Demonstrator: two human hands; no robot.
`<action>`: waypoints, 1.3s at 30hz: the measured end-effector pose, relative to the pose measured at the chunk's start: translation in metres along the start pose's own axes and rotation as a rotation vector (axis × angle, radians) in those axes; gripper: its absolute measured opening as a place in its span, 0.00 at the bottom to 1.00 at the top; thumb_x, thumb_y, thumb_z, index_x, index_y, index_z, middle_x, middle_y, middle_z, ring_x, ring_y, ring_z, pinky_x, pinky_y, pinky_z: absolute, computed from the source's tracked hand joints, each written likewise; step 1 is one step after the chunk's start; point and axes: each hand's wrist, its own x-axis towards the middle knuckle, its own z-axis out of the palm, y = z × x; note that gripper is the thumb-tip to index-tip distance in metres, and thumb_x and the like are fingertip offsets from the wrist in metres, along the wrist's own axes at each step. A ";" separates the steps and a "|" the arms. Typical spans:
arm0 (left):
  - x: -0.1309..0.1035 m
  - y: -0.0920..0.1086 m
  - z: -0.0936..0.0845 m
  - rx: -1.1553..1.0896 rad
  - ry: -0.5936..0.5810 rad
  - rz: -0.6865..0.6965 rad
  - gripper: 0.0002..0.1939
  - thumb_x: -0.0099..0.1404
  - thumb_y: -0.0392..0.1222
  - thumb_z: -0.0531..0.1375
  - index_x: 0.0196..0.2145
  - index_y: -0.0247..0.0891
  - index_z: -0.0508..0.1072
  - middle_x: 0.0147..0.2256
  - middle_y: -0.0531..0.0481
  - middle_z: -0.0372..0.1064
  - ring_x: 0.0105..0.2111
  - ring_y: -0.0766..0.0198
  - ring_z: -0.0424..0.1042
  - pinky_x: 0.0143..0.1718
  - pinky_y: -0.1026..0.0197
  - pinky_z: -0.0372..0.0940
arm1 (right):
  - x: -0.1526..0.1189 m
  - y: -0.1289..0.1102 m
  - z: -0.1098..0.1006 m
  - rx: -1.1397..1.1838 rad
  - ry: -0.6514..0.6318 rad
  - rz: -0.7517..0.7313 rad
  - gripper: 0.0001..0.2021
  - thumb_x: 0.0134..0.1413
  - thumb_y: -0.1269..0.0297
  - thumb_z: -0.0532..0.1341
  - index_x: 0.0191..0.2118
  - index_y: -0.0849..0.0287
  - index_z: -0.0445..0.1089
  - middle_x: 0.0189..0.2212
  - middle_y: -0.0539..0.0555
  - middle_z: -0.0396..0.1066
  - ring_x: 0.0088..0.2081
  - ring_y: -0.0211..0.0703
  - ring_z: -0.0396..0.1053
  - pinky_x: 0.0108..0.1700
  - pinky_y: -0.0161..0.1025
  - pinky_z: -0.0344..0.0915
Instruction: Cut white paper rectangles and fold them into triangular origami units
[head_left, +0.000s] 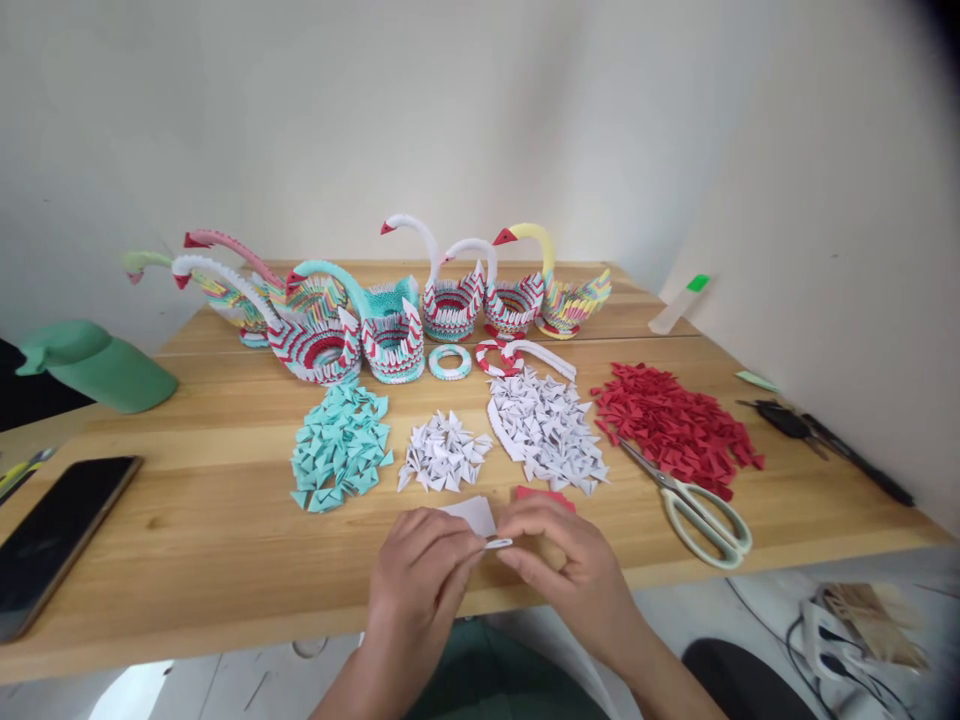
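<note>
While the left hand (427, 565) pinched a small white paper (498, 544) over the near side of the table (225, 540), the right hand (570, 560) curled loosely at its right end, hold unclear; uneven finger pressure could crease it crookedly.

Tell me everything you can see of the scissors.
The scissors have pale, looped handles and metal blades that look closed. They lie flat on the wooden table, right of the right hand, handles toward the near edge, blades pointing away and leftward beside the red paper pile. Nobody holds them.
</note>
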 end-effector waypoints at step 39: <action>0.006 -0.006 0.007 0.137 -0.012 0.084 0.09 0.64 0.25 0.57 0.31 0.35 0.72 0.29 0.47 0.73 0.30 0.60 0.68 0.35 0.58 0.60 | 0.014 0.006 0.005 -0.475 0.073 -0.512 0.08 0.58 0.80 0.56 0.35 0.61 0.69 0.34 0.56 0.73 0.39 0.44 0.69 0.46 0.46 0.66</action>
